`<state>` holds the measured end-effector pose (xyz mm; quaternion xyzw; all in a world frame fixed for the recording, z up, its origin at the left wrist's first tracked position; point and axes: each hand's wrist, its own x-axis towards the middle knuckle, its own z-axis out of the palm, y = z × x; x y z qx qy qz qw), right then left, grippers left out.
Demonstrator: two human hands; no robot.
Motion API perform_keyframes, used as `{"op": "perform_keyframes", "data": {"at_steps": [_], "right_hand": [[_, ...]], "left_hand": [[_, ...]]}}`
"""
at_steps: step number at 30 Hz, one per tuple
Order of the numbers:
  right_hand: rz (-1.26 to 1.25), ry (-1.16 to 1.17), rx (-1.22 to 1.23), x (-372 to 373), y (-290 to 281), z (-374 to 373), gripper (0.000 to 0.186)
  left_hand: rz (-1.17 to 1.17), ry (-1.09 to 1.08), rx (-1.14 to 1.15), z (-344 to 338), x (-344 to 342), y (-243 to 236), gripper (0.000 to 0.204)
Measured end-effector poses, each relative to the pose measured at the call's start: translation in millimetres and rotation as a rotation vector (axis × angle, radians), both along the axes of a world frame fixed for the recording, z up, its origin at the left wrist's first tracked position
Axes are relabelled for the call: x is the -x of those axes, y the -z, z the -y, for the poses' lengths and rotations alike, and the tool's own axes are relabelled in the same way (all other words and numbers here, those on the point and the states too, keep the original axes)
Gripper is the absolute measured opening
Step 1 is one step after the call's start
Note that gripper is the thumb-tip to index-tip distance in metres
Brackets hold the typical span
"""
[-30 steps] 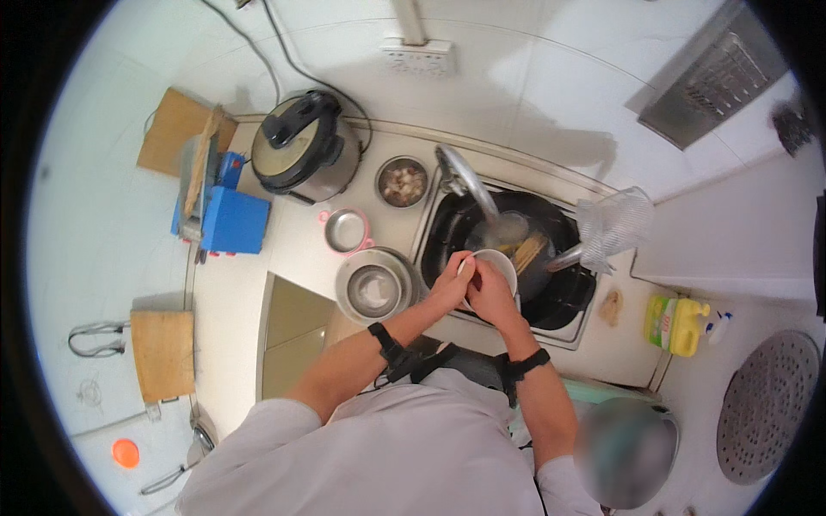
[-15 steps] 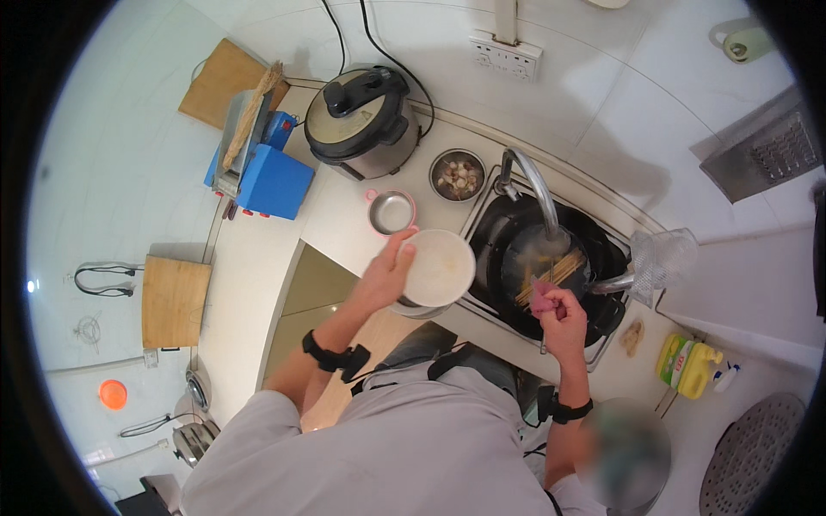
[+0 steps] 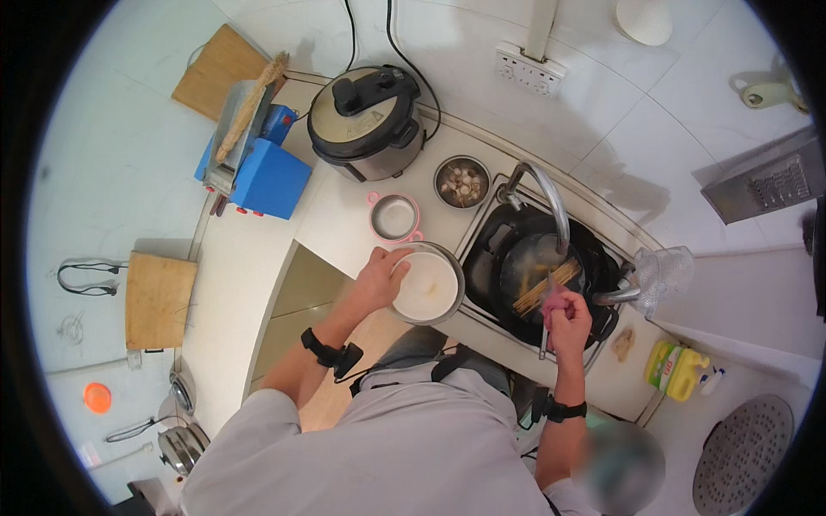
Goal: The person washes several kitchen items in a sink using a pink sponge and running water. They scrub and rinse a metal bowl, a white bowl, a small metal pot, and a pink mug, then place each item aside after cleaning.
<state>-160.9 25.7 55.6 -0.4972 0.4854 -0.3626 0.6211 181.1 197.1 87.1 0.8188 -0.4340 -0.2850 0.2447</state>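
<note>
My left hand (image 3: 380,280) is closed on the rim of a white bowl (image 3: 428,288), which is at or just above a wider metal bowl (image 3: 456,306) at the counter's front edge; whether it rests inside I cannot tell. My right hand (image 3: 570,327) pinches a crumpled pink cloth (image 3: 557,303) over the near side of a black pot (image 3: 508,303) in the sink. A thin grey strip (image 3: 544,342) shows beside those fingers; its kind is unclear. Cloudy water and a bundle of chopsticks (image 3: 535,294) are in the pot, below the curved metal tap (image 3: 551,199).
Behind the left hand are a small pink-handled metal bowl (image 3: 395,218), a metal bowl of garlic-like pieces (image 3: 462,182) and a pressure cooker (image 3: 366,120). A blue machine (image 3: 271,179) stands farther left. Right of the sink are a mesh strainer (image 3: 662,277) and a yellow bottle (image 3: 677,370).
My left hand has lowered the white bowl toward me, onto or into the metal bowl. My right hand has shifted slightly with the cloth, and the whole view has moved a little.
</note>
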Motion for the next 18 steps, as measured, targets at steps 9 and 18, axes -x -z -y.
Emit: {"op": "perform_keyframes", "data": {"at_steps": [9,18], "right_hand": [[-0.056,0.093,-0.042,-8,-6,-8,0.018],[-0.101,0.105,-0.032,-5,13,-3,0.024]], "left_hand": [[-0.157,0.058,-0.036,3,-17,1,0.062],[-0.593,-0.393,0.011,10,-65,38,0.052]]}}
